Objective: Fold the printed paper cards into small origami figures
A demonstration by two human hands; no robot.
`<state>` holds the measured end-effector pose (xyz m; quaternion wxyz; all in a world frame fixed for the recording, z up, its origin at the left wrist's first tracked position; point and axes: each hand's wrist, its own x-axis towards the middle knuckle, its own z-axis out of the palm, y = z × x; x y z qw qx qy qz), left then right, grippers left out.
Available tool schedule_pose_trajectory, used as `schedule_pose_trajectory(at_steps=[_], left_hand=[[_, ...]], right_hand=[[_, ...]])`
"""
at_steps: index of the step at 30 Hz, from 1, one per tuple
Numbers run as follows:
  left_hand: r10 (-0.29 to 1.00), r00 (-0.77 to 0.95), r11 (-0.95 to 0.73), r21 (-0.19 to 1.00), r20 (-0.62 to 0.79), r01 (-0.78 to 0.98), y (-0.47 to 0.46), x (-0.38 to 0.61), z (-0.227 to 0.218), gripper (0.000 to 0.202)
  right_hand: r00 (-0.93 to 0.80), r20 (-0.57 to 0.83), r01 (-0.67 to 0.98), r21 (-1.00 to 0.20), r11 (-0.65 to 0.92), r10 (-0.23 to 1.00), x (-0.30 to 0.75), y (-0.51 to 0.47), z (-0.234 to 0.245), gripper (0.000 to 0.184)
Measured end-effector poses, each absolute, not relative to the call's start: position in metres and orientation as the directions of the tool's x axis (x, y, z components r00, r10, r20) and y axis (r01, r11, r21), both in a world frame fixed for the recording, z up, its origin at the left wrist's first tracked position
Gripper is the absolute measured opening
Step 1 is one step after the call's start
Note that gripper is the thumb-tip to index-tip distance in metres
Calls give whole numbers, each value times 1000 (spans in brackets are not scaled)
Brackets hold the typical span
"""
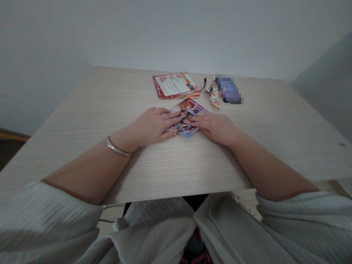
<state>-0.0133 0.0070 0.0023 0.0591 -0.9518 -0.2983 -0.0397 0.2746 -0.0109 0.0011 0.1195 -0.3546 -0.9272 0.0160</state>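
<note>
A colourful printed sheet of paper point(189, 106), partly folded, lies on the table in front of me. My left hand point(154, 126) rests flat on its left side, fingers stretched out over the print. From the other side, my right hand point(217, 127) lies on the sheet's right part with its fingers extended. Both hands press on the paper rather than grip it. The fingers cover part of the picture, and a pale blue corner sticks out at the near edge.
Behind the sheet is a stack of printed red-and-white leaflets point(173, 85). To its right sit folded or twisted paper pieces point(213, 93) beside a blurred-out phone-like object point(231, 90). The wooden table point(176, 168) meets a wall point(176, 36) at the back.
</note>
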Motion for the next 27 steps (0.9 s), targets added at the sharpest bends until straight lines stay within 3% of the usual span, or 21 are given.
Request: schedule_pose_trajectory(at_steps=[4, 11, 17, 19, 23, 27], left_hand=[[593, 798, -794, -89, 103, 601, 6, -11, 9, 54], [737, 660, -663, -31, 148, 748, 4, -4, 19, 43], [898, 373, -438, 394, 233, 808, 0, -2, 10, 25], [892, 378, -452, 456, 249, 767, 0, -3, 6, 29], [819, 488, -572, 363, 303, 735, 1, -6, 1, 38], [771, 528, -629, 301, 356, 716, 2, -7, -3, 49]], right_hand=[[-559, 185, 779, -218, 588, 809, 278, -13, 3, 33], [-356, 281, 840, -321, 437, 891, 282, -9, 0, 27], [-206, 359, 807, -464, 366, 910, 279, -4, -9, 25], [-188, 346, 801, -487, 348, 919, 277, -4, -10, 35], [-253, 368, 808, -429, 405, 895, 274, -5, -10, 54], [-336, 350, 842, -305, 445, 875, 270, -7, -11, 53]])
